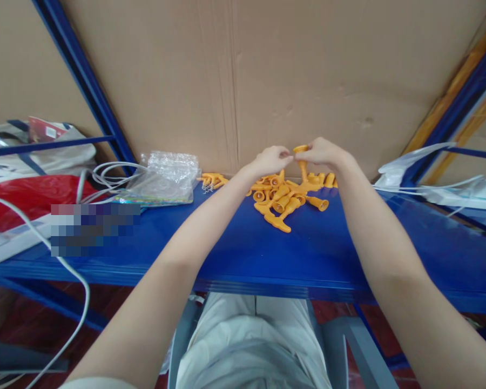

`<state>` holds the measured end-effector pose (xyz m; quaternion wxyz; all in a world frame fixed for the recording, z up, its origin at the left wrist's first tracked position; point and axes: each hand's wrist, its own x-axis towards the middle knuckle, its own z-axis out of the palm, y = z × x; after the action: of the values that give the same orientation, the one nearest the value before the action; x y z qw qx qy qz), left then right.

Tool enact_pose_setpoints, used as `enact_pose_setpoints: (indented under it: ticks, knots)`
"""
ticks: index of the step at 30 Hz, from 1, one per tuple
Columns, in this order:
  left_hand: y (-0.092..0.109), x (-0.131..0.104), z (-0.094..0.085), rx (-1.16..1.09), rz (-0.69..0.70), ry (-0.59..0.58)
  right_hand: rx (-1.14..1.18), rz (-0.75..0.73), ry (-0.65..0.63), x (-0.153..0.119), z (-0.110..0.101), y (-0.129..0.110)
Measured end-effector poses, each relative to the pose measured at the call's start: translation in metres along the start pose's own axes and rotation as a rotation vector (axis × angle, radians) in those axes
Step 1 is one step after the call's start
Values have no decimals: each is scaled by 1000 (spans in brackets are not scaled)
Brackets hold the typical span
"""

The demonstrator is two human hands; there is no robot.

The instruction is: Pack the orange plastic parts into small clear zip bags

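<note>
Over the back of the blue table, my right hand (321,152) is closed round the upper part of an upright orange piece (303,168) with a round, flat top. Just left of it, my left hand (273,160) has its thumb and fingers pinched together near that piece; anything between them is too small to make out. Below both hands lies a pile of orange plastic pieces (281,204) with stems and cup-shaped ends. More orange pieces (327,180) stand in a row at the back right, and small orange ones (214,179) lie behind my left forearm.
The blue table (243,259) backs onto a cardboard wall (267,81). On the left are bubble wrap (172,170), white cables (119,168), a red plastic bag (36,194) and a cloth bag (65,154). White plastic (409,165) lies at the right, beside blue posts.
</note>
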<state>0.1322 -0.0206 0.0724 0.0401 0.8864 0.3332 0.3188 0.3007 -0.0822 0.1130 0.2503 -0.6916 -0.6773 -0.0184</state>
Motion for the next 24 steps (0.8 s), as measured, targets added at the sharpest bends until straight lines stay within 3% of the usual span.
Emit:
enact_pose_setpoints:
  ticks: [5,12,17,24]
  knots:
    - [14,4,9,-180,71,-28,202,-74,103,8,2,5]
    - [-2,5,2,-68,61,107,542,-65,96,9,0,-5]
    - [-8,5,-1,104,79,176,582,-43,70,9,1,-6]
    - [-7,-6,-4,261,68,115,497,-84,-3,-2,-3,-1]
